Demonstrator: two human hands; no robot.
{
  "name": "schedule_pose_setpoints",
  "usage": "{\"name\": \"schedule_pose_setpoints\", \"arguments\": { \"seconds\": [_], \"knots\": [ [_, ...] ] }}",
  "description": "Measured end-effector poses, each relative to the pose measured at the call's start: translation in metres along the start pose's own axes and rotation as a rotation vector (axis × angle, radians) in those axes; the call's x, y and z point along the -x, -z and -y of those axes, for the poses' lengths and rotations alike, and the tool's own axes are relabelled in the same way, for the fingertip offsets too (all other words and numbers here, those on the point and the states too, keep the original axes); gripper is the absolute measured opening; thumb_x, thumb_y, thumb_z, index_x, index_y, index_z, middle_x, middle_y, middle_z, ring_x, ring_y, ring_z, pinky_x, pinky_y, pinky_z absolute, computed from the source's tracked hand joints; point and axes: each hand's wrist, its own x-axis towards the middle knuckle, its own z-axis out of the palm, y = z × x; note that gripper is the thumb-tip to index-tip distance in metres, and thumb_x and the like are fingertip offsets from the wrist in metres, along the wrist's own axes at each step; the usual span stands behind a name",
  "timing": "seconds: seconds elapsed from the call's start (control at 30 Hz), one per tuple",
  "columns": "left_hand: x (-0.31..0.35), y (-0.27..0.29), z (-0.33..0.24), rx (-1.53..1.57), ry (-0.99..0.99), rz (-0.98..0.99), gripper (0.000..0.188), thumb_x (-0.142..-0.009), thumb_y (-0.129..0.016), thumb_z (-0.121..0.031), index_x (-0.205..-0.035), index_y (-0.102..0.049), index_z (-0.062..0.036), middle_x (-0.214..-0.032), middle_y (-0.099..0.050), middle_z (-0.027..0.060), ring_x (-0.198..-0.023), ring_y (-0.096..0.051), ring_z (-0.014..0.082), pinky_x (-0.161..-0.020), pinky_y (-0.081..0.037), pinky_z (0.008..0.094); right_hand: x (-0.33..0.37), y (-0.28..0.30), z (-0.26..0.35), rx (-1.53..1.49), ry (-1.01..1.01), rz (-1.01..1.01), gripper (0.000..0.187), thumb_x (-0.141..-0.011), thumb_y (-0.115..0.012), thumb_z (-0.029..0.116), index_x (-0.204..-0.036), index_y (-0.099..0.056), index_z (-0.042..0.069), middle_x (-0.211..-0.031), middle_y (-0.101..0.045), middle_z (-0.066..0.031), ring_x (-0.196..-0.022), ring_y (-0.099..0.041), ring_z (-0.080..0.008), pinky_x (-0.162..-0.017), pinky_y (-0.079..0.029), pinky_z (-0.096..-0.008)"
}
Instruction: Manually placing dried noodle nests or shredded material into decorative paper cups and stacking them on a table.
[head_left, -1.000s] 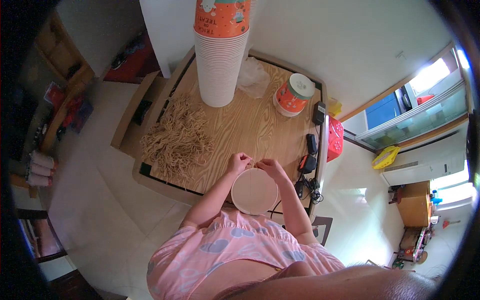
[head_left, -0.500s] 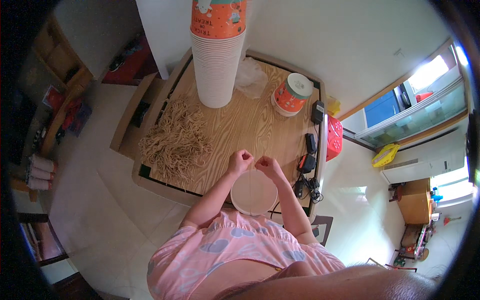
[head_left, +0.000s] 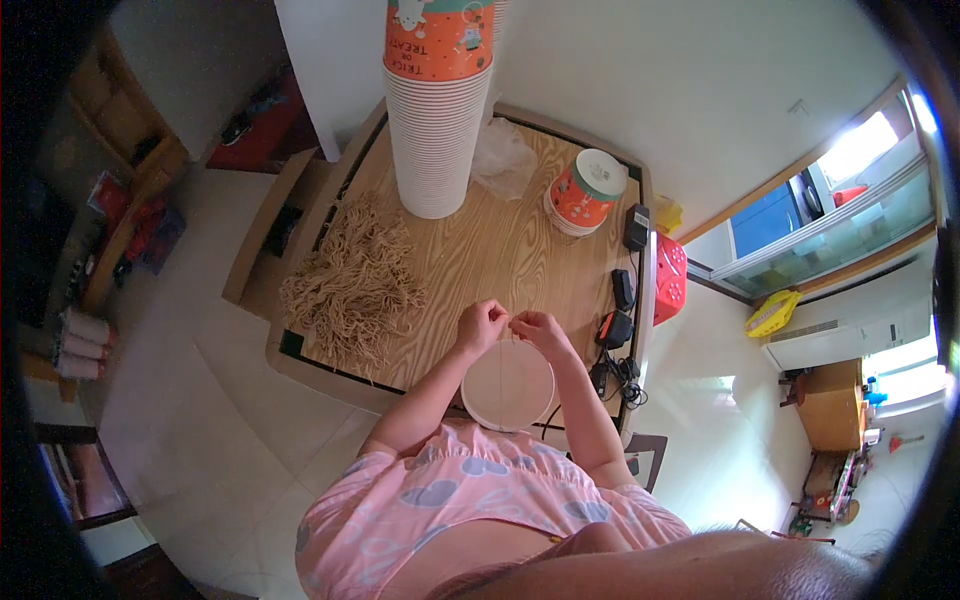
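Observation:
In front of my body, at the table's near edge, a white paper bucket faces me with its round mouth up. A thin tan cord runs in a line across it, up toward my fingers. My left hand pinches the cord just beyond the bucket's far rim. Close beside it, my right hand is also pinched on the cord, with the fingertips almost meeting. The short ends between the fingers are too small to make out. On the left lies a heap of tan twisted cords.
A tall stack of nested paper buckets rises at the back of the wooden table. Beside it is a crumpled clear plastic bag. Upturned orange printed buckets stand back right. Black adapters and cables line the right edge.
Both hands stay over the bucket's far rim, with only slight finger movement. The whole view has shifted a little; nothing has been let go.

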Motion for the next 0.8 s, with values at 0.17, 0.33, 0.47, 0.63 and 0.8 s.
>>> {"name": "schedule_pose_setpoints", "arguments": {
  "seconds": [0.17,0.33,0.47,0.63,0.8],
  "knots": [
    [0.005,0.005,0.004,0.01,0.043,-0.145,0.008,-0.072,-0.064,-0.009,-0.071,-0.058,-0.0035,-0.065,-0.061,0.0084,-0.06,-0.059,0.0194,-0.057,-0.047,0.0316,0.006,0.003,-0.007,0.041,-0.088,0.04,0.018,-0.083,-0.058,0.019,-0.082,-0.064,0.002,-0.072,-0.059,0.001,-0.065,-0.051,-0.0078,-0.058,-0.041,-0.024],
    [0.006,0.008,0.017,0.052,0.075,-0.083,0.007,-0.072,-0.063,-0.007,-0.074,-0.057,-0.0034,-0.066,-0.06,0.0078,-0.06,-0.059,0.019,-0.058,-0.048,0.032,0.014,0.013,-0.008,-0.005,-0.069,0.192,0.02,-0.082,-0.058,0.02,-0.086,-0.064,0.002,-0.075,-0.061,0.0005,-0.067,-0.052,-0.0085,-0.061,-0.042,-0.024],
    [0.0,0.007,0.018,0.317,0.007,-0.004,0.009,-0.073,-0.061,-0.007,-0.081,-0.059,-0.0036,-0.067,-0.06,0.0063,-0.061,-0.059,0.0151,-0.059,-0.048,0.0304,0.018,0.009,-0.009,-0.056,-0.06,0.132,0.02,-0.083,-0.057,0.02,-0.087,-0.064,0.001,-0.074,-0.061,0.0004,-0.067,-0.053,-0.0086,-0.061,-0.043,-0.0245],
    [-0.001,0.003,0.016,0.164,0.096,0.328,0.023,-0.075,-0.063,-0.012,-0.096,-0.062,-0.0019,-0.074,-0.064,0.0068,-0.066,-0.061,0.0126,-0.063,-0.049,0.0267,0.029,0.001,-0.001,0.014,-0.07,0.047,0.018,-0.084,-0.058,0.02,-0.085,-0.063,0.003,-0.073,-0.058,0.0031,-0.067,-0.051,-0.0051,-0.058,-0.041,-0.0205],
    [-0.001,0.008,0.017,0.143,0.139,0.522,0.017,-0.077,-0.063,-0.014,-0.087,-0.065,-0.0009,-0.073,-0.066,0.0069,-0.066,-0.061,0.0118,-0.062,-0.048,0.0262,0.047,-0.003,0.025,0.035,0.003,-0.042,0.017,-0.084,-0.059,0.018,-0.083,-0.061,0.001,-0.073,-0.058,0.002,-0.066,-0.05,-0.0049,-0.056,-0.041,-0.0205]
  ]
}}
